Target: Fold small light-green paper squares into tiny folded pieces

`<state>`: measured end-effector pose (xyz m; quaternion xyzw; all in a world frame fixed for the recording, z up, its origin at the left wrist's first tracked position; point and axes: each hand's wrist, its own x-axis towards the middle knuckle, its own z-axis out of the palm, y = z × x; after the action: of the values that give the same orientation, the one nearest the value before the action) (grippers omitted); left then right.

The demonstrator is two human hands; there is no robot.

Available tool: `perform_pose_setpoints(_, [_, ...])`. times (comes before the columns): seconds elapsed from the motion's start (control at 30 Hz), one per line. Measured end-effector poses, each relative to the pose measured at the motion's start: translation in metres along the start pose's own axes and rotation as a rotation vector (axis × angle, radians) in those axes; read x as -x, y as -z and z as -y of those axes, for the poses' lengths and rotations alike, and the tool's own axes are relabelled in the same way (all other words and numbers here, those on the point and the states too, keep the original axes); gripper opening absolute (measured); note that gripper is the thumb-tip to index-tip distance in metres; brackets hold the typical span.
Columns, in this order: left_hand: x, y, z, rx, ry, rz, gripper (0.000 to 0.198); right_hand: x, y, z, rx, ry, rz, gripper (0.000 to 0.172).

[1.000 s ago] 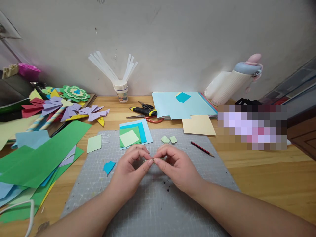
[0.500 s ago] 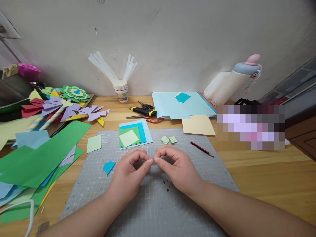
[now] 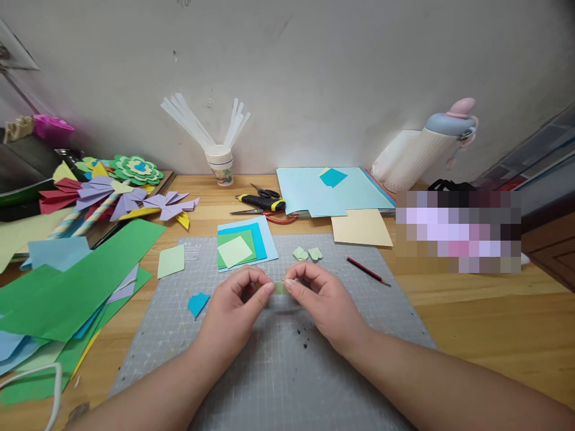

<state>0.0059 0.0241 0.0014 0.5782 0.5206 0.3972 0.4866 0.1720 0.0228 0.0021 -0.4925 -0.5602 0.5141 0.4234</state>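
Observation:
Between my two hands, a small pale green piece of paper (image 3: 279,288) is held just above the grey cutting mat (image 3: 287,383). My left hand (image 3: 238,305) pinches its left edge between thumb and fingertips. The right edge sits in the pinch of my right hand (image 3: 326,302). Beyond the hands lie small folded pale green paper pieces (image 3: 307,254). A stack of paper squares (image 3: 245,242) in blue, green and pale green rests at the mat's far side. Left of my left hand is a blue paper scrap (image 3: 198,304).
A pencil (image 3: 368,271) lies on the mat's right. Behind it are scissors (image 3: 265,214), a utility knife (image 3: 261,202), light blue sheets (image 3: 332,194) and paper cups (image 3: 220,164) with white strips. Green paper (image 3: 90,287) and paper flowers (image 3: 137,170) crowd the left; a bottle (image 3: 426,149) leans at right.
My fingertips have moved slightly apart, and more of the pale green paper shows between them. The other things stay where they were.

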Motion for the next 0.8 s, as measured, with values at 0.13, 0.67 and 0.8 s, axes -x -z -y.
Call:
perform_pose_setpoints(0.13, [0.0024,0.0003,-0.0040,0.033,0.053,0.030,0.019,0.0007,-0.0002,0.0016,0.032,0.046,0.027,0.007])
perform_pose_setpoints(0.67, [0.0022,0.0004,-0.0064,0.231,0.070,0.144,0.019,-0.0003,0.0025,0.0037,-0.024,0.099,0.086,0.005])
perform_pose_setpoints(0.8, [0.0031,0.0005,-0.0059,0.253,0.084,0.215,0.020,-0.0005,0.0015,0.0043,-0.015,0.148,0.097,0.007])
